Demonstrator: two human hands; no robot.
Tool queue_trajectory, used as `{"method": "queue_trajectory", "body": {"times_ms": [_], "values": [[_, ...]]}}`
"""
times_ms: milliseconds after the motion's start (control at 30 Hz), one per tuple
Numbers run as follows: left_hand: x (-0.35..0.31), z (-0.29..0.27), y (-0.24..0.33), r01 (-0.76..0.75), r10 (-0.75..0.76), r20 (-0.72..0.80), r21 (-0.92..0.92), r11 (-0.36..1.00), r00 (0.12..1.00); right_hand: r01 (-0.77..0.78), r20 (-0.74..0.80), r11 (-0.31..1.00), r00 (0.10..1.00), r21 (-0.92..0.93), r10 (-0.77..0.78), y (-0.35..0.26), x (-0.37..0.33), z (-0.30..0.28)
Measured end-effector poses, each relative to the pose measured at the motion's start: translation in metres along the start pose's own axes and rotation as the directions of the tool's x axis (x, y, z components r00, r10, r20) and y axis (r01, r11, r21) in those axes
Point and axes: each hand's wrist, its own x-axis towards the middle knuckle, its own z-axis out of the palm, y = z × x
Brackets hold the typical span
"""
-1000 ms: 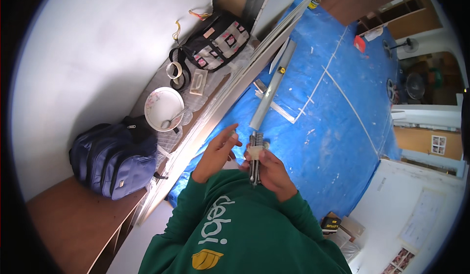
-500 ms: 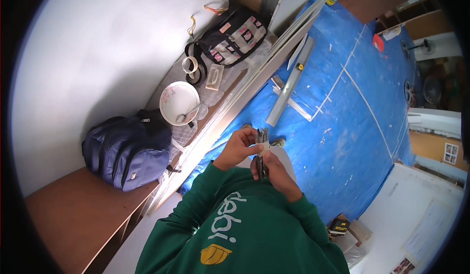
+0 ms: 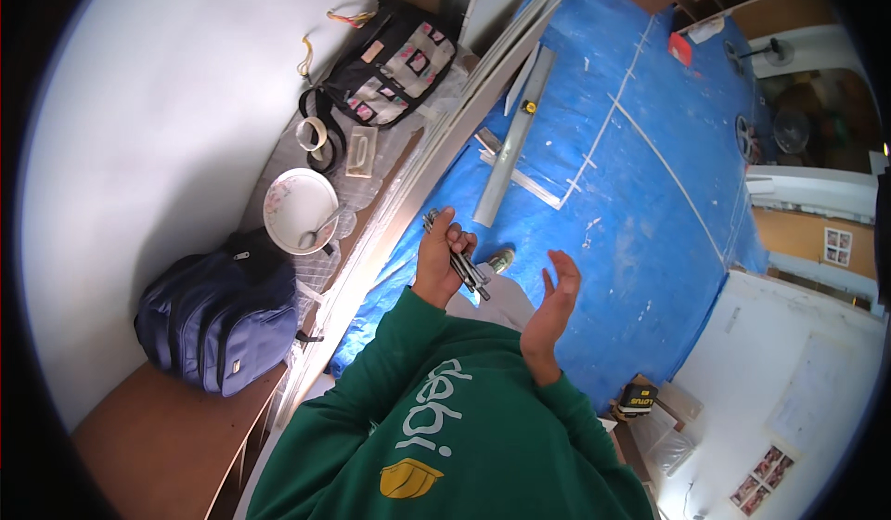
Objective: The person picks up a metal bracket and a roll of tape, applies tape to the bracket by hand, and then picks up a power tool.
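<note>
My left hand (image 3: 434, 265) is closed round a bundle of slim dark metal pieces (image 3: 473, 279). They stick out past the fingers at both ends, and their exact kind is too small to make out. To the right of the bundle, apart from it, my right hand (image 3: 551, 311) is raised with its fingers loosely stretched and nothing in it. Both hands are in front of my green sweatshirt (image 3: 445, 409), over the blue floor sheet (image 3: 613, 306).
On the shelf at left are a blue backpack (image 3: 218, 320), a floral plate (image 3: 288, 195) with a spoon (image 3: 316, 235), a small clear box (image 3: 361, 152) and a patterned black bag (image 3: 390, 65). Long boards (image 3: 418, 162) line its edge. A metal straightedge (image 3: 515, 144) lies on the sheet.
My right hand has let go of the bundle and moved off to the right, opening. My left hand now grips the bundle alone, and the bundle has tilted. The view has shifted slightly.
</note>
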Motion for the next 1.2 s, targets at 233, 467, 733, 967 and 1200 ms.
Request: {"method": "queue_trajectory", "body": {"times_ms": [233, 467, 733, 967, 1200], "values": [[-0.031, 0.055, -0.024, 0.001, -0.008, 0.105, 0.066, 0.998, 0.994, 0.388, -0.054, 0.921, 0.920, -0.009, -0.388, -0.014, 0.018, 0.039], [-0.055, 0.064, -0.015, -0.106, 0.029, 0.207, 0.369, 0.923, 0.978, 0.224, -0.098, 0.957, 0.973, 0.184, -0.209, -0.012, 0.000, 0.049], [-0.051, 0.049, -0.008, -0.201, 0.066, 0.293, 0.459, 0.866, 0.954, -0.036, 0.219, 0.999, 0.975, 0.032, 0.029, -0.020, -0.006, 0.042], [-0.037, 0.004, 0.033, -0.394, -0.263, 0.484, 0.858, 0.329, 0.835, -0.395, 0.566, 0.898, 0.703, -0.192, 0.430, 0.012, -0.004, 0.016], [0.138, -0.078, 0.162, -0.482, 0.644, 0.487, 0.852, -0.204, 0.590, -0.754, 0.533, 0.641, 0.488, -0.143, 0.692, 0.050, 0.012, -0.074]]}}
